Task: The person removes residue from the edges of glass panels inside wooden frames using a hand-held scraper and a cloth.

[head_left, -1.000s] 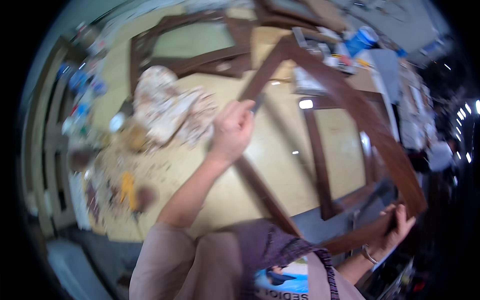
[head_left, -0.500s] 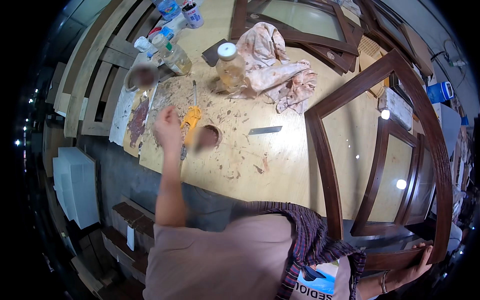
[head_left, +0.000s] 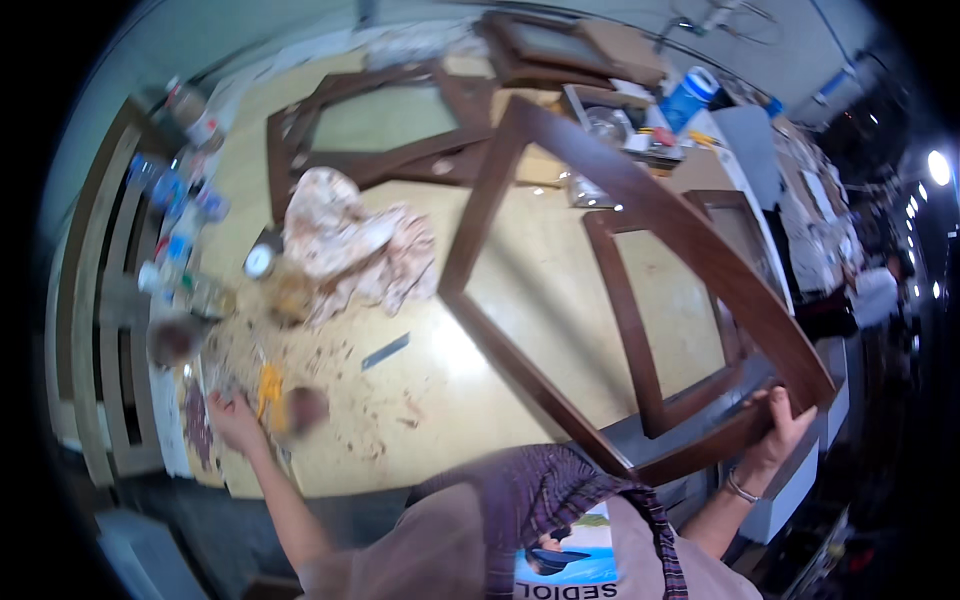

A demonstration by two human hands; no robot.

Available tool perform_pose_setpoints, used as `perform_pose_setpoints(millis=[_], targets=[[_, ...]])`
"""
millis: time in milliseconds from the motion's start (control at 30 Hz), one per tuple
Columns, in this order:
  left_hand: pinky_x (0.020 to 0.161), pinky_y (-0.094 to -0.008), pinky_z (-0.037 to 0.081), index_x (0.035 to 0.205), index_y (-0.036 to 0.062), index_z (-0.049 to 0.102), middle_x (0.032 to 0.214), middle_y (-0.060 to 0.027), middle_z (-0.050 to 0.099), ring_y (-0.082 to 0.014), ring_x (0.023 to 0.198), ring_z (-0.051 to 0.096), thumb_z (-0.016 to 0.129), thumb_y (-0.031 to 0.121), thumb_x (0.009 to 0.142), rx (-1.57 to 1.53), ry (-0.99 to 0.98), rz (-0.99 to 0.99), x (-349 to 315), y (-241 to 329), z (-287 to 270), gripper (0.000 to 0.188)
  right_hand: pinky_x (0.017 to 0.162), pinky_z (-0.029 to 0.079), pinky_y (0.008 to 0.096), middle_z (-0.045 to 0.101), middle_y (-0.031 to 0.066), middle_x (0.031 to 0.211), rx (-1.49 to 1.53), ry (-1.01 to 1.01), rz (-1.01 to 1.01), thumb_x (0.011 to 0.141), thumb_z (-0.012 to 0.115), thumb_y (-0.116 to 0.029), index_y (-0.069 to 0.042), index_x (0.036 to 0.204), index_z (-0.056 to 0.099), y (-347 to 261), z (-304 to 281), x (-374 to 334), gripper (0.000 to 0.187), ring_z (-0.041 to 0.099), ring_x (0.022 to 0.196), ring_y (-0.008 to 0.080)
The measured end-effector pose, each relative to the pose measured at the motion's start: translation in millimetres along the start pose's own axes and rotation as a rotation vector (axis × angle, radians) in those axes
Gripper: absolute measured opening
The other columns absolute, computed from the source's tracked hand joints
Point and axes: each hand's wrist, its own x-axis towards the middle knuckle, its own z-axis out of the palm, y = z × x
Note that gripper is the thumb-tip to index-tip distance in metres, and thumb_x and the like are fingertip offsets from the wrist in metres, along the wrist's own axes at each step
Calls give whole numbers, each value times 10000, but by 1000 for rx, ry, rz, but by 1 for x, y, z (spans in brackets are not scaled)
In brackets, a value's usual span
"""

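Observation:
My right hand (head_left: 775, 430) grips the lower right corner of a dark brown wooden frame (head_left: 640, 190), a slanted, open frame tilted up over the table's right side. Its thumb lies along the wood. At the table's left front, my left hand (head_left: 237, 420) is held low with its fingers curled together. Motion blur hides what they hold, if anything. Just right of it lies a yellow-handled tool (head_left: 268, 388). A blurred, round reddish-brown thing (head_left: 303, 410) sits beside that tool.
A stained cloth (head_left: 345, 240) lies mid-table near a flat metal strip (head_left: 386, 351). Bottles (head_left: 208, 297) line the left edge. More brown frames with glass (head_left: 385, 120) lie at the back, and another frame (head_left: 640, 310) stands behind the held one. A blue jug (head_left: 690, 98) stands far right.
My view has swung toward the right, so the table appears shifted left. My right hand keeps hold of the frame; my left hand stays near the yellow-handled tool.

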Motion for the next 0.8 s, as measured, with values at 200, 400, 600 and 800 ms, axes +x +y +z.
perform_pose_setpoints(millis=[200, 400, 600, 800], targets=[[782, -313, 468, 1125, -4, 603, 989, -73, 613, -182, 847, 560, 700, 74, 822, -742, -299, 433, -103, 252, -1, 327, 559, 561, 335, 600, 113, 858, -3, -21, 44, 813, 702, -94, 11, 1144, 470, -2, -5, -14, 418, 643, 679, 206], [659, -369, 473, 1017, 8, 621, 860, -122, 611, -282, 745, 577, 777, 54, 673, -1101, -417, 1194, -243, 409, -6, 381, 580, 540, 290, 662, 125, 738, 56, -16, 109, 818, 688, -10, 75, 989, 591, -14, 3, -21, 214, 649, 621, 182], [576, -347, 467, 982, 4, 620, 822, -116, 611, -262, 676, 580, 797, 92, 642, -1359, -589, 1475, -342, 460, -56, 394, 581, 543, 277, 673, 111, 746, 80, 7, 151, 806, 688, -12, 80, 960, 627, -9, -5, -24, 190, 652, 618, 170], [569, -314, 473, 924, 16, 632, 758, -88, 583, -216, 638, 568, 773, 53, 653, -1186, -496, 1419, -311, 473, -27, 308, 568, 566, 320, 657, 139, 815, 76, -37, 126, 796, 690, -12, 84, 1060, 556, -6, -8, -31, 311, 664, 636, 199]])
